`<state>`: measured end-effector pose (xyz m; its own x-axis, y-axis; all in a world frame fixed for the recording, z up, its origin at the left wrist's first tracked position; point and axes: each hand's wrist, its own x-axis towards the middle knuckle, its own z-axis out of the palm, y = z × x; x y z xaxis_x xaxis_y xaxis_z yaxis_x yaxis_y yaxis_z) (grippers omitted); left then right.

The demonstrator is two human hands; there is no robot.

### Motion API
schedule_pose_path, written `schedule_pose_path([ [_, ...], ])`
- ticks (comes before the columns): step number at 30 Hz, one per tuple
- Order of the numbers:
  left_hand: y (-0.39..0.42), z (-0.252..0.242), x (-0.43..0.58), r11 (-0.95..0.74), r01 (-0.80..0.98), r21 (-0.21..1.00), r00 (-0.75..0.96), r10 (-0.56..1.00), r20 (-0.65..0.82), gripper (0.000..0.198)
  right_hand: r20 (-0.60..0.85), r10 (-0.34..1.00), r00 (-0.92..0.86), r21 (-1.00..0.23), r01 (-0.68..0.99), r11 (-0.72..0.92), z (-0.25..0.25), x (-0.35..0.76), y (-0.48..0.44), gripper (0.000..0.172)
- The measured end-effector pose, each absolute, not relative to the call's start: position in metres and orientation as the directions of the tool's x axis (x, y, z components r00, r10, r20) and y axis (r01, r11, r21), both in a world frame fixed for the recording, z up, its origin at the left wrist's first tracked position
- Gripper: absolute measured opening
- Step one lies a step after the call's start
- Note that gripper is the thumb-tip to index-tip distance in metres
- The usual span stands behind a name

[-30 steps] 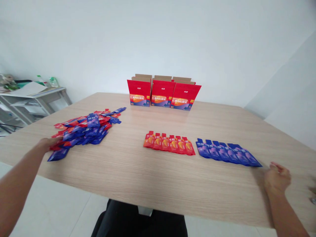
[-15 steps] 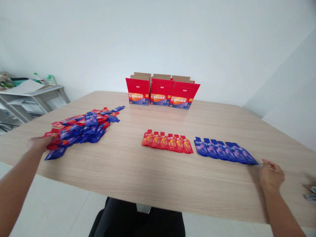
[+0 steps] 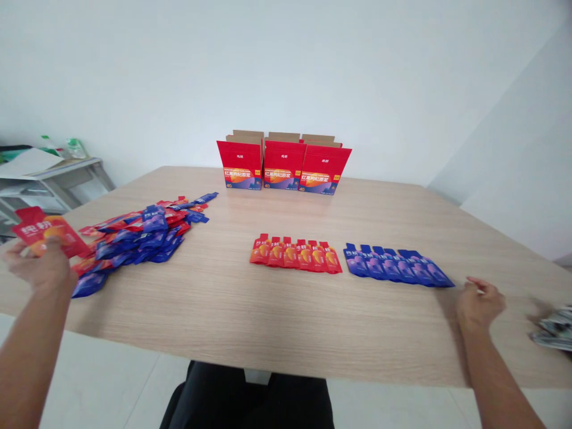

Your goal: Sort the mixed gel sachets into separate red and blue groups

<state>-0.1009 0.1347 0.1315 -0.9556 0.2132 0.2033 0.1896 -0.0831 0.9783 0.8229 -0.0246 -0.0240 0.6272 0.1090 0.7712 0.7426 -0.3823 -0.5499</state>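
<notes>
Up at the far left, my left hand [image 3: 43, 271] grips a red sachet [image 3: 60, 231] with a spout-like top, its printed front turned toward me. Beside and partly behind that hand lies a jumbled pile of red and blue sachets [image 3: 154, 238]. A row of overlapping red sachets [image 3: 292, 256] lies at the middle of the table, spouts pointing away. To its right is a similar row of blue sachets [image 3: 393, 267]. My right hand [image 3: 480, 304] rests just past the right end of the blue row, fingers curled in, with nothing visible in them.
Three open-topped red cartons [image 3: 282, 167] stand side by side at the back of the wooden table [image 3: 214, 322], near the wall. A grey side table [image 3: 58, 173] with papers and bottles is at the left. A striped, crumpled item [image 3: 554, 328] lies at the right edge.
My left hand has lifted a red sachet up and left, off the near side of the pile. My right hand keeps its place beside the blue row. The view has shifted slightly.
</notes>
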Motion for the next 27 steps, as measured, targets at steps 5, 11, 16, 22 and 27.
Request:
schedule_pose_path([
  [5, 0.098, 0.117, -0.02, -0.311, -0.022, 0.95, -0.81, 0.562, 0.166, 0.012, 0.707, 0.126, 0.696, -0.628, 0.7, -0.341, -0.003, 0.79, -0.026, 0.011],
  [11, 0.036, 0.061, 0.112, -0.223, -0.21, 0.952, -0.453, 0.885, 0.108, 0.048, 0.792, 0.434, 0.43, -0.508, 0.858, 0.077, 0.041, 0.642, -0.04, 0.024],
  [16, 0.002, 0.036, 0.186, -0.035, -0.277, 0.96, -0.223, 0.974, -0.029, 0.066, 0.315, 0.916, 0.249, -0.871, 0.459, 0.175, 0.044, 0.484, -0.055, 0.045],
  [22, -0.028, 0.011, 0.23, 0.032, -0.232, 0.972, -0.031, 0.999, -0.04, 0.052, 0.074, 0.994, -0.077, -0.965, 0.244, 0.091, 0.039, 0.397, -0.052, 0.046],
  [27, -0.035, 0.003, 0.243, 0.013, -0.155, 0.988, 0.002, 1.0, -0.013, 0.056, 0.06, 0.988, -0.143, -0.963, 0.253, 0.095, 0.043, 0.399, -0.039, 0.045],
])
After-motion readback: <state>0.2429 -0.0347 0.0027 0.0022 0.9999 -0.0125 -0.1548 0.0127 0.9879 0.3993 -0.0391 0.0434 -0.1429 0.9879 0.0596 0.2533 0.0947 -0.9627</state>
